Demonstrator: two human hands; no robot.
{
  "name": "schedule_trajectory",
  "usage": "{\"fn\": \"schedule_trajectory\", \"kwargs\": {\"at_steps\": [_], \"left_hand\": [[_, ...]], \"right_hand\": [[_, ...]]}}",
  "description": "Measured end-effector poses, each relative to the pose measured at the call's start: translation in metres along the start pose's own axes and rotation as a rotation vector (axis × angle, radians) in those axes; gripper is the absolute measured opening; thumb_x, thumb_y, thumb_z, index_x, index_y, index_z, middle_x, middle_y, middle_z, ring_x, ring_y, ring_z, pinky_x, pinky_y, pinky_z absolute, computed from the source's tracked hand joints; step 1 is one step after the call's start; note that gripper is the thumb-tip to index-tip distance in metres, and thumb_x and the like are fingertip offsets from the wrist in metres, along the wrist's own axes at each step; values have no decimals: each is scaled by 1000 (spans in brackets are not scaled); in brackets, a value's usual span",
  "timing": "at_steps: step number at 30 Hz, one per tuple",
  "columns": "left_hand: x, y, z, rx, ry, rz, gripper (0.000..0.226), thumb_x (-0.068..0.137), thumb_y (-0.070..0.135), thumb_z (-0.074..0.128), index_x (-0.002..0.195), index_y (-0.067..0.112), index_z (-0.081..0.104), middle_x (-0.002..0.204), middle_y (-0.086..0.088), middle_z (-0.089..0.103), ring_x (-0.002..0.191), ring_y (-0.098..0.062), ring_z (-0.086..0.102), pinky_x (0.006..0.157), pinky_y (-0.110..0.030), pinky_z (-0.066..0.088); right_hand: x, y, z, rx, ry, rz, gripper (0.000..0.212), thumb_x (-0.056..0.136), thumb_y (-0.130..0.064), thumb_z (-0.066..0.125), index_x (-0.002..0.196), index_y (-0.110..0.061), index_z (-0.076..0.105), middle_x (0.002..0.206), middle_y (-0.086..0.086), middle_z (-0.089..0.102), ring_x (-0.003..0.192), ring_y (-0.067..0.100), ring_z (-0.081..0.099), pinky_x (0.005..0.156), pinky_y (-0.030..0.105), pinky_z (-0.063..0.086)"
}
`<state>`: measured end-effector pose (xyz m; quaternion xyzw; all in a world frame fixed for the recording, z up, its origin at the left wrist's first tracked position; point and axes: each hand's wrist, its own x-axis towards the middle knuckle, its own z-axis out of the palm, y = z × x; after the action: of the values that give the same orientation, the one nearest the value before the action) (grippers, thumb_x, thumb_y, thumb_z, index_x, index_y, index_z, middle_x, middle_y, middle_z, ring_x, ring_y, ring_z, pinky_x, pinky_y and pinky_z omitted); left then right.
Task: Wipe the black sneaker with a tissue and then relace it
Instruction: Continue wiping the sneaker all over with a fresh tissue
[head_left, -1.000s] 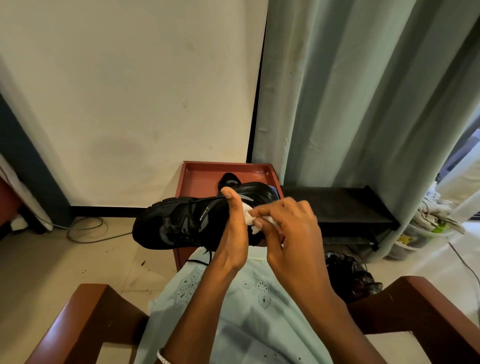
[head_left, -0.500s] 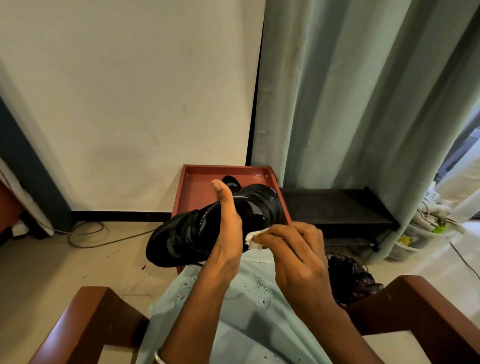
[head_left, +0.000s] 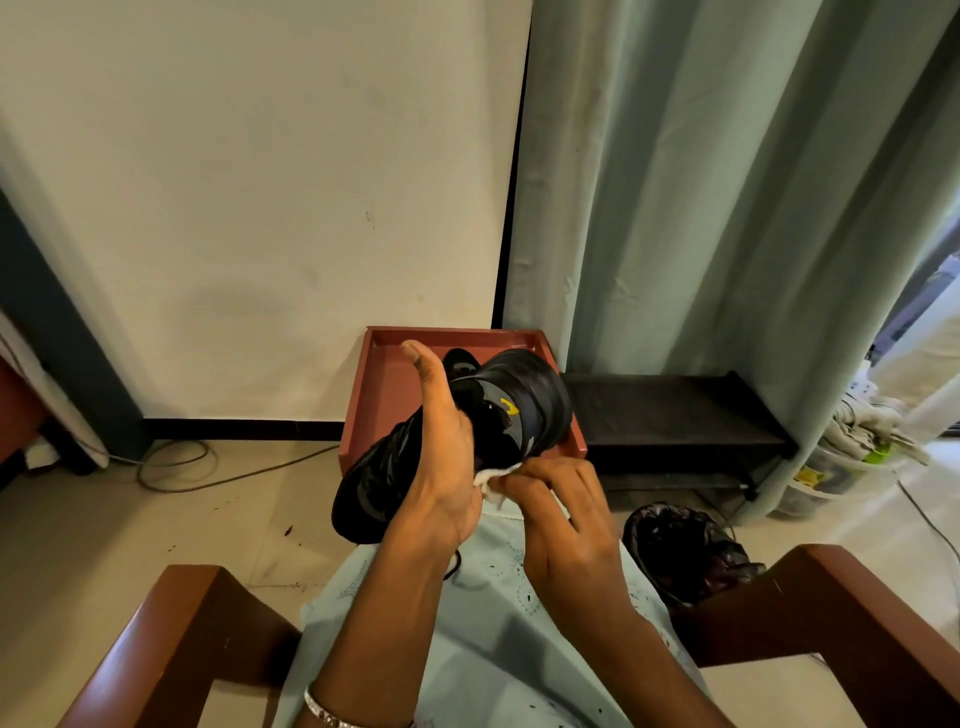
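Tilted steeper than a second ago, heel raised far right, the black sneaker (head_left: 519, 415) hangs over the lap (head_left: 493, 623) before the red tray (head_left: 384, 384), clamped in the left hand (head_left: 447, 457), thumb upright; the right hand (head_left: 561, 519) pinches the tissue (head_left: 493, 480) against its near lower edge. Risk: wiping pressure may twist the shoe from this one-handed hold, or shred the small wad.

Seated person, seen from above. The left hand (head_left: 441, 467) grips the black sneaker (head_left: 524, 400) at mid-length, thumb upright, heel raised before a red tray (head_left: 384, 384), toe tilted down-left. The right hand (head_left: 561, 525) pinches a white tissue (head_left: 493, 480) against the sneaker's lower edge, beside the left palm.
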<state>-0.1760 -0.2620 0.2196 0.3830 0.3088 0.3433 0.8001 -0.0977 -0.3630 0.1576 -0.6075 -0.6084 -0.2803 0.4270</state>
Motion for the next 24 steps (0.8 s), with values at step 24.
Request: {"fn": "schedule_trajectory", "kwargs": {"at_steps": [24], "left_hand": [[-16, -1, 9, 58, -122, 117, 110, 70, 89, 22, 132, 7, 59, 122, -14, 69, 118, -25, 64, 109, -46, 43]], "right_hand": [[55, -14, -12, 153, 128, 164, 16, 94, -4, 58, 101, -3, 73, 100, 7, 65, 97, 14, 58, 89, 22, 49]]}}
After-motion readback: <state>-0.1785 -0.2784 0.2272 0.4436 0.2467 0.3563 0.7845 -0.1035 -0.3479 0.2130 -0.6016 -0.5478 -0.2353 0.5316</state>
